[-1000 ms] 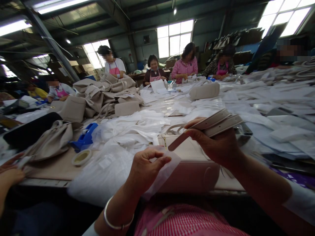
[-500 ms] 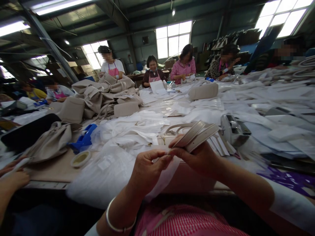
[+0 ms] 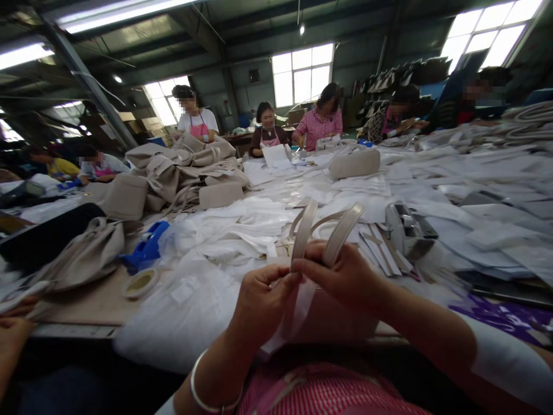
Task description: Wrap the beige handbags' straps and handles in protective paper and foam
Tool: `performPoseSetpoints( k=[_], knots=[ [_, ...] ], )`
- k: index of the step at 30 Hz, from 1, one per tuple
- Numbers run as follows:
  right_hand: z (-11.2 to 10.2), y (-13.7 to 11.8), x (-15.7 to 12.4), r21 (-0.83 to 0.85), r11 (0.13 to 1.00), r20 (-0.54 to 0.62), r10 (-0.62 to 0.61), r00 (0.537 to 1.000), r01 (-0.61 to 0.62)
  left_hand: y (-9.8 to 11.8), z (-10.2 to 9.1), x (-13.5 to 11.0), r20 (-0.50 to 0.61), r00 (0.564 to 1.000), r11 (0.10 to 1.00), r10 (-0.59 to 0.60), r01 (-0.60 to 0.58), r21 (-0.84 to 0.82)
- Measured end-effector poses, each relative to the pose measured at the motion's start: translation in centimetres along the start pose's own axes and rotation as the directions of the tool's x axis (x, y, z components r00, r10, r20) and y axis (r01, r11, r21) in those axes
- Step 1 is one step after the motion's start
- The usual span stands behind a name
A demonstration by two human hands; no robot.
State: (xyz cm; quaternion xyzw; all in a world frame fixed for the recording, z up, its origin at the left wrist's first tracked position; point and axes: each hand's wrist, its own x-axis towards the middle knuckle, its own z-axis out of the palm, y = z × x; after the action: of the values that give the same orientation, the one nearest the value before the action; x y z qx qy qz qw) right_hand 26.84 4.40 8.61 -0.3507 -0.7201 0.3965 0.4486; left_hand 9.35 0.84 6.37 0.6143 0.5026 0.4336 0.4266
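Observation:
A long beige strap (image 3: 305, 230) stands up in curved loops between my two hands. My left hand (image 3: 263, 305) pinches its lower part, the thumb pressed against the fingers. My right hand (image 3: 341, 282) is closed round the strap, and one loop (image 3: 343, 233) rises above its fingers. White wrapping sheet (image 3: 305, 302) hangs just below my fingertips. Behind and beneath the hands lies a beige bag (image 3: 330, 314) with a small gold-coloured fitting (image 3: 286, 249) and a thin handle; my hands and the wrapping hide much of it.
A blue tape dispenser (image 3: 144, 248) and a tape roll (image 3: 140, 283) lie left; a grey dispenser (image 3: 408, 230) stands right. Beige bags (image 3: 173, 173) are heaped at back left. White wrapping (image 3: 194, 300) covers much of the table. A co-worker's hand (image 3: 15, 331) shows at far left; several people work opposite.
The strap has swung from leaning right to standing upright, its loops spread further apart. Both hands stay close together. The co-worker's hand at far left has shifted toward the edge.

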Motion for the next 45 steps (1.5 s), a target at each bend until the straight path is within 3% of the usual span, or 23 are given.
performPoseSetpoints(
  k=[1, 3, 6, 8, 10, 15, 18, 21, 23, 25, 27, 29, 32, 34, 38, 42, 45],
  knots=[
    [0.0, 0.0, -0.3, -0.007, 0.999, 0.061, -0.031, 0.998, 0.032, 0.0, -0.1, 0.0, 0.008, 1.000, 1.000, 0.014, -0.014, -0.015],
    [-0.4, 0.3, -0.4, 0.069, 0.998, 0.038, 0.004, 0.999, -0.007, -0.2, -0.4, -0.1, 0.010, 1.000, 0.999, 0.003, -0.003, -0.042],
    [-1.2, 0.9, -0.3, 0.223, 0.954, -0.064, 0.217, 0.974, -0.198, -0.5, -0.7, -0.2, 0.003, 0.998, 0.992, -0.060, 0.060, -0.107],
    [-1.2, 1.0, -0.3, 0.220, 0.933, -0.006, 0.292, 0.956, -0.283, -0.6, -0.7, -0.1, 0.016, 0.997, 0.982, -0.079, 0.080, -0.173],
    [-0.5, 0.8, -0.7, 0.156, 0.941, 0.039, 0.299, 0.953, -0.301, -0.7, -0.5, -0.1, 0.019, 0.997, 0.974, -0.070, 0.073, -0.216],
    [1.2, 0.7, -1.6, 0.069, 0.939, -0.044, 0.340, 0.939, -0.337, -1.1, 0.0, 0.0, -0.037, 0.995, 0.946, -0.095, 0.079, -0.315],
    [1.9, 1.1, -1.6, -0.012, 0.938, -0.123, 0.343, 0.931, -0.347, -1.4, 0.5, -0.1, 0.027, 0.996, 0.897, -0.085, 0.088, -0.434],
    [2.6, 1.4, -1.3, 0.065, 0.952, -0.055, 0.301, 0.952, -0.298, -1.2, 1.0, -0.2, 0.060, 0.997, 0.887, -0.038, 0.061, -0.458],
    [2.8, 1.5, -1.3, 0.163, 0.932, 0.011, 0.327, 0.945, -0.324, -0.8, 1.0, -0.2, 0.063, 0.998, 0.925, -0.009, 0.032, -0.378],
    [2.7, 1.6, -1.4, 0.232, 0.895, 0.004, 0.390, 0.921, -0.380, -0.4, 0.3, 0.0, 0.015, 0.999, 0.975, 0.031, -0.027, -0.221],
    [2.1, 1.8, -1.7, 0.268, 0.865, -0.017, 0.445, 0.895, -0.424, -0.2, -0.8, 0.4, -0.110, 0.990, 0.996, 0.084, -0.083, 0.016],
    [1.4, 2.0, -2.2, 0.291, 0.848, -0.057, 0.478, 0.877, -0.443, -0.3, -2.0, 0.9, -0.229, 0.966, 0.969, 0.118, -0.062, 0.239],
    [0.7, 2.3, -3.0, 0.358, 0.822, -0.117, 0.509, 0.853, -0.442, -1.1, -3.0, 1.6, -0.270, 0.960, 0.960, 0.078, 0.001, 0.282],
    [0.7, 2.3, -3.4, 0.408, 0.802, -0.161, 0.534, 0.830, -0.436, -1.8, -3.0, 1.9, -0.253, 0.963, 0.976, 0.095, -0.040, 0.214],
    [0.9, 2.0, -3.8, 0.472, 0.779, -0.191, 0.548, 0.814, -0.413, -2.1, -2.6, 2.2, -0.172, 0.955, 0.959, 0.242, -0.209, 0.190],
    [1.4, 1.6, -3.7, 0.522, 0.755, -0.143, 0.537, 0.831, -0.398, -0.6, -1.9, 2.6, -0.004, 0.977, 0.965, 0.212, -0.209, 0.155],
    [1.8, 1.6, -3.8, 0.533, 0.743, -0.045, 0.503, 0.863, -0.404, 0.6, -0.7, 2.9, 0.133, 0.970, 0.967, 0.204, -0.221, 0.124]
  ],
)
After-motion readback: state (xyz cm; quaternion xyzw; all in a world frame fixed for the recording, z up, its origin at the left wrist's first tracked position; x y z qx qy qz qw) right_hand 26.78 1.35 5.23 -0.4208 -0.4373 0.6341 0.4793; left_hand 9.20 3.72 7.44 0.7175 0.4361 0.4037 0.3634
